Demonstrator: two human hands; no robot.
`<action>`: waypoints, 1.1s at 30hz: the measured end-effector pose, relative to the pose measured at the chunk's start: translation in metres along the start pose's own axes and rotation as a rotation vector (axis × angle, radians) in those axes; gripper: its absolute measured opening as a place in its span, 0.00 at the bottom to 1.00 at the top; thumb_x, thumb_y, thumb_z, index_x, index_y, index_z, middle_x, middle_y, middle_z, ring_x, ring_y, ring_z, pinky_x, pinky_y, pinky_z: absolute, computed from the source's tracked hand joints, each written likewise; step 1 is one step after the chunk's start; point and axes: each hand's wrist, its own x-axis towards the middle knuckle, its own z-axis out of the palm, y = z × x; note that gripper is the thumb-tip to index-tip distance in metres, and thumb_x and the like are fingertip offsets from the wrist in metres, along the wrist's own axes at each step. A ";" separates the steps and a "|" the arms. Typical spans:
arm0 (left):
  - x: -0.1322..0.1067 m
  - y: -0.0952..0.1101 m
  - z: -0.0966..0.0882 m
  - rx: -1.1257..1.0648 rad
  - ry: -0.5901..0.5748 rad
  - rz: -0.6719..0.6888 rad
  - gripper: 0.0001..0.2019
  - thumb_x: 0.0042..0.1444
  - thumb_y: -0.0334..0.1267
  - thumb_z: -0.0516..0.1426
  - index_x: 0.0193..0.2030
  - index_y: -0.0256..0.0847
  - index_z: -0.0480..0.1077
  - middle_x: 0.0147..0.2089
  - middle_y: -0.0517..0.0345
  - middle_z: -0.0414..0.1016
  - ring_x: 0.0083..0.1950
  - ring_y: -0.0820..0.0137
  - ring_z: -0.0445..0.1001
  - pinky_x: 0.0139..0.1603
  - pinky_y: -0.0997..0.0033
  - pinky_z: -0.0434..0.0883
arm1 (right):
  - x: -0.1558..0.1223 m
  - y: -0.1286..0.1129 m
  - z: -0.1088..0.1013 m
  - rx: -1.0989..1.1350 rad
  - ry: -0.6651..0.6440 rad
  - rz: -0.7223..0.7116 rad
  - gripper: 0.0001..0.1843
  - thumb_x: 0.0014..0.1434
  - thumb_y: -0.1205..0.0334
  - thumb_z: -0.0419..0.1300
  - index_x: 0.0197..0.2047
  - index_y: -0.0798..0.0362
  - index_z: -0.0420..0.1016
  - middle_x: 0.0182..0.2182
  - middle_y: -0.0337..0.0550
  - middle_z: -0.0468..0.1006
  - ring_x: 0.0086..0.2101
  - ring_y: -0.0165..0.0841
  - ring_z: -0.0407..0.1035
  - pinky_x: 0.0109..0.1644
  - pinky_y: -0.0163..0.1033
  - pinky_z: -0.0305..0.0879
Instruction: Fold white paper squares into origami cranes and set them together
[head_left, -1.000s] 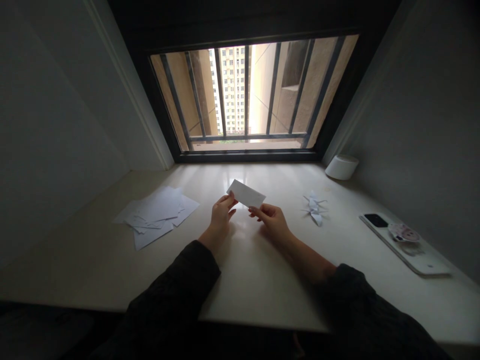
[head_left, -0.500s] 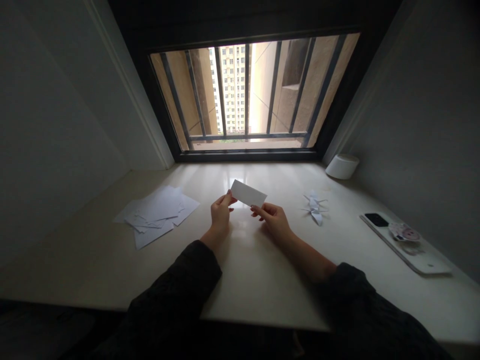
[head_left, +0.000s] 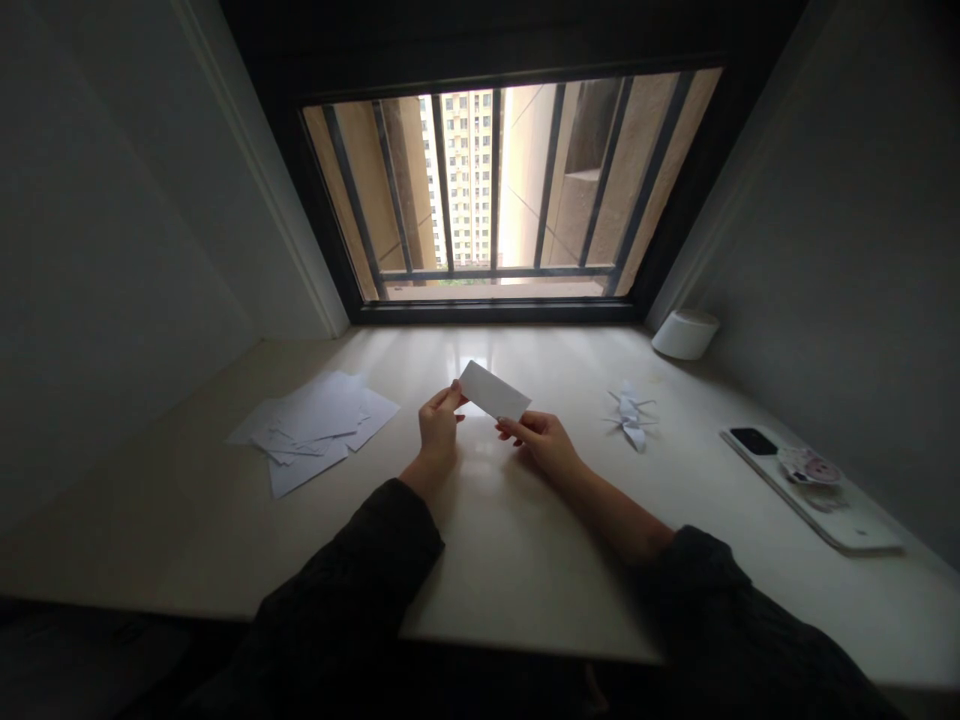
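Note:
A white paper rectangle (head_left: 495, 390), seemingly folded, is held between my two hands above the pale sill, its right end tilted down. At its left end, my left hand (head_left: 439, 420) pinches the edge with thumb and fingers. My right hand (head_left: 546, 438) grips the lower right corner, thumb on top. The fingers behind the paper are partly hidden. To the right of my hands lie folded white paper cranes (head_left: 631, 415), close together. A loose pile of white paper sheets (head_left: 315, 420) lies to the left.
A white phone (head_left: 817, 500) with a round grip on its back lies at the right. A white cylindrical object (head_left: 685, 334) leans in the far right corner. The barred window (head_left: 495, 190) closes off the back, with walls on both sides.
The paper's right end has dipped slightly and shifted a little left, together with my right hand. My left hand has moved very little.

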 end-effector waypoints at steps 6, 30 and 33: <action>0.000 0.001 0.000 -0.039 0.047 -0.020 0.16 0.46 0.49 0.59 0.33 0.38 0.76 0.38 0.48 0.78 0.45 0.60 0.74 0.37 0.67 0.62 | -0.003 -0.003 0.000 -0.075 -0.047 -0.012 0.17 0.46 0.47 0.65 0.26 0.55 0.79 0.23 0.44 0.79 0.26 0.33 0.70 0.31 0.37 0.62; -0.001 -0.005 -0.006 0.369 -0.197 0.376 0.16 0.53 0.50 0.56 0.28 0.41 0.77 0.29 0.56 0.76 0.34 0.66 0.71 0.34 0.70 0.62 | 0.006 -0.002 -0.014 -0.103 0.089 -0.113 0.20 0.50 0.44 0.61 0.30 0.54 0.79 0.27 0.43 0.78 0.30 0.35 0.69 0.34 0.38 0.64; 0.000 -0.007 -0.004 0.313 -0.189 0.342 0.16 0.51 0.51 0.57 0.25 0.40 0.76 0.27 0.57 0.75 0.33 0.67 0.70 0.34 0.70 0.62 | 0.005 -0.003 -0.011 -0.089 0.056 -0.061 0.20 0.47 0.43 0.64 0.27 0.55 0.79 0.24 0.42 0.78 0.25 0.33 0.68 0.30 0.38 0.62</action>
